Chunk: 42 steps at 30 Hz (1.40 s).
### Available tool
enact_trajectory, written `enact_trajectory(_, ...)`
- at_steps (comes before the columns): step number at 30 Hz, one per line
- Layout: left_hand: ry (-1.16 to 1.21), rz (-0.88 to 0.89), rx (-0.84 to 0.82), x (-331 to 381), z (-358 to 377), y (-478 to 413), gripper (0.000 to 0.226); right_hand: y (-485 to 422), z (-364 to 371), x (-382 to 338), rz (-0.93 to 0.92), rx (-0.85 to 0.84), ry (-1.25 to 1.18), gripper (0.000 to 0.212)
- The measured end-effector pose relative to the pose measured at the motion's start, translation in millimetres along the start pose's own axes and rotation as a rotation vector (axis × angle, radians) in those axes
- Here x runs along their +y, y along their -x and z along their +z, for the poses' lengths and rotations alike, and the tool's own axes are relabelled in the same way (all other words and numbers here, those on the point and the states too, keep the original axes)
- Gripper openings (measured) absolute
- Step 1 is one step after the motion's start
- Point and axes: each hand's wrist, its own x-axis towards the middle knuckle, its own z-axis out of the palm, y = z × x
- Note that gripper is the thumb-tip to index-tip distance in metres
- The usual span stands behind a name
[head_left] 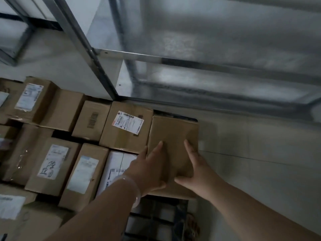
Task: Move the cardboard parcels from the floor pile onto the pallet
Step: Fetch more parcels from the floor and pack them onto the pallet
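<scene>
Plain cardboard parcel (173,136) lying at the right end of the stacked row, touching the labelled parcel (125,138) on its left, long axis running away from the body. Left hand (151,169) and right hand (196,169) flat on its top towards the near edge, fingers straight, pressing rather than gripping, neither one nearer. Dark pallet (156,218) showing just below that near edge. Likely being nudged square. Left of it, a shipping label (128,122) with barcodes, print too blurred to read; farther left, a handwritten scrawl (49,168), illegible.

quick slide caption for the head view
Head view: left hand and right hand rest on a plain box beside labelled boxes
</scene>
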Motion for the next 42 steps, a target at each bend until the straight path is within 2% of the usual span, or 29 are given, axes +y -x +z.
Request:
enact_trajectory(8,0.07,0.022,-0.018,-33.0,37.2,-106.7,0.123,-111.8,36.9,56.2,0.014,0.014,0.025,0.112)
enact_trajectory(11,0.176,-0.006,0.066,-51.1,50.3,-129.6,0.116,-141.4,45.1,66.5,0.008,0.023,-0.001,0.107)
enact_trajectory(15,0.163,0.018,0.177,-60.9,67.9,-147.4,0.098,-168.4,56.9,78.8,0.006,0.028,-0.027,0.098)
enact_trajectory(19,0.068,0.034,0.264,-55.9,86.3,-150.1,0.086,-176.2,71.2,89.5,-0.003,0.069,-0.037,0.097)
enact_trajectory(21,0.022,0.042,0.293,-55.9,94.9,-144.0,0.087,-170.1,79.6,93.6,-0.028,0.121,0.012,0.098)
enact_trajectory(23,-0.133,0.097,0.307,-60.5,105.9,-134.7,0.093,-158.3,90.5,100.8,-0.092,0.207,0.126,0.097)
enact_trajectory(25,-0.388,0.152,0.29,-68.4,114.1,-125.1,0.09,-144.8,102.5,110.4,-0.199,0.262,0.318,0.095)
enact_trajectory(27,-0.549,0.158,0.238,-75.0,115.0,-120.7,0.087,-133.5,111.2,118.8,-0.267,0.251,0.495,0.099)
enact_trajectory(30,-0.685,0.155,0.191,-80.0,104.4,-127.9,0.09,-132.0,111.5,119.3,-0.246,0.217,0.578,0.107)
enact_trajectory(38,-0.731,0.063,0.134,-73.7,76.4,-144.9,0.078,-148.2,94.4,89.9,-0.164,0.155,0.648,0.103)
enact_trajectory(42,-0.684,0.011,0.127,-68.2,61.4,-116.3,0.081,-125.6,79.1,76.7,-0.244,0.18,0.689,0.101)
